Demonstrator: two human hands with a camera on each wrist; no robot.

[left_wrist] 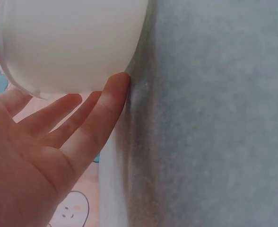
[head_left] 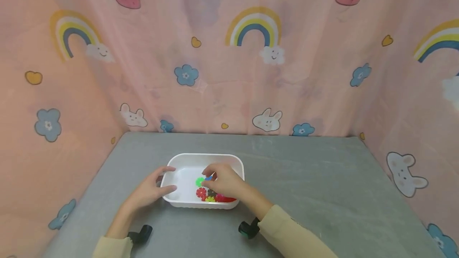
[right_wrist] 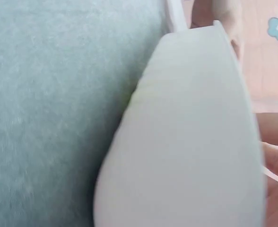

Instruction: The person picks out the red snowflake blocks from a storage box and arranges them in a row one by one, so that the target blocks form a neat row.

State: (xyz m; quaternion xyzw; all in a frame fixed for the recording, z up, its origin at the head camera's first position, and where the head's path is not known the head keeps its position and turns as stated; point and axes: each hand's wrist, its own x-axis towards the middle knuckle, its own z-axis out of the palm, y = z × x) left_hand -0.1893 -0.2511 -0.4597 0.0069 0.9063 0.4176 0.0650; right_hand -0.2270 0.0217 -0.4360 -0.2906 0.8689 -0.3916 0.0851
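A white plastic tray (head_left: pixel 184 172) stands on the grey table. My left hand (head_left: pixel 150 188) grips its left end, with thumb and forefinger over the rim. In the left wrist view other fingers (left_wrist: pixel 103 111) lie along the outer wall. My right hand (head_left: pixel 226 180) is inside the tray, thumb and forefinger bent and apart over small toothed plastic discs. A green disc (head_left: pixel 199 182) lies by the thumb tip, and a blue disc (head_left: pixel 208 178) shows between the fingers. Below them are a red disc (head_left: pixel 201 192), a dark disc (head_left: pixel 211 192) and a yellow disc (head_left: pixel 210 199).
More red pieces (head_left: pixel 224 198) lie in the tray's near right corner. Grey cloth (head_left: pixel 305 186) covers the table. A pink patterned curtain (head_left: pixel 215 98) closes off the back and both sides. Black wrist cameras (head_left: pixel 249 229) sit at both wrists.
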